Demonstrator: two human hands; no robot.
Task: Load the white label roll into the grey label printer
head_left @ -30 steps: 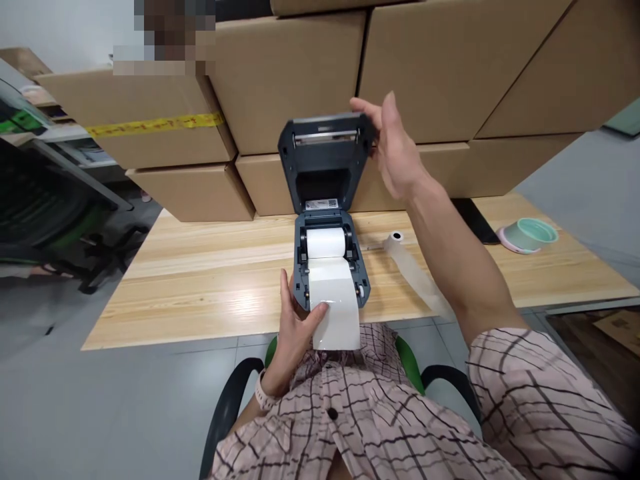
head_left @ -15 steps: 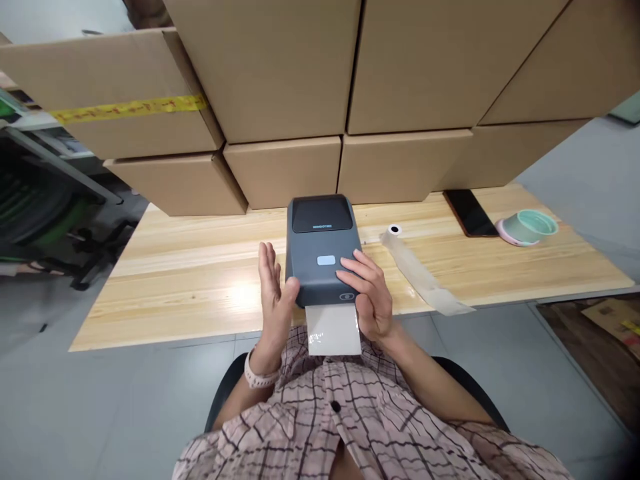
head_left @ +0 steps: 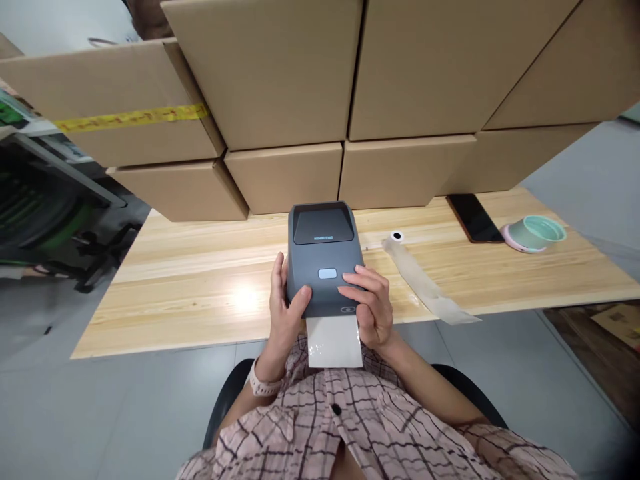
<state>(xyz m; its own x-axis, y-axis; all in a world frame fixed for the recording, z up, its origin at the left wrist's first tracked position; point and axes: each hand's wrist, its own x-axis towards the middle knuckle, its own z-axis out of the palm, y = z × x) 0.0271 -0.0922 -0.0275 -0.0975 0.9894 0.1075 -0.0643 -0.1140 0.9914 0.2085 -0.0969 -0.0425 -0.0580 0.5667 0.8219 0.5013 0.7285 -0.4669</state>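
A dark grey-blue label printer [head_left: 325, 263] sits near the table's front edge, with a pale button on its top. A strip of blank white labels [head_left: 334, 343] hangs out of its front over my lap. My left hand [head_left: 287, 303] grips the printer's left side, thumb on the front top edge and fingers along the side wall. On the right front corner, my right hand [head_left: 373, 303] holds the printer, with fingertips lying on its top near the button. The thumb is bent by the front edge, next to the label strip.
Brown cardboard boxes [head_left: 285, 177] are stacked along the back of the wooden table [head_left: 200, 287]. To the right lie a small roll with a translucent strip unrolled [head_left: 420, 280], a dark phone [head_left: 475, 218] and a green cup-like holder [head_left: 533, 233] on a pink base.
My left hand has closed in from beside the printer onto its left side, thumb now on top. My right hand stays on the printer. The view has shifted slightly.
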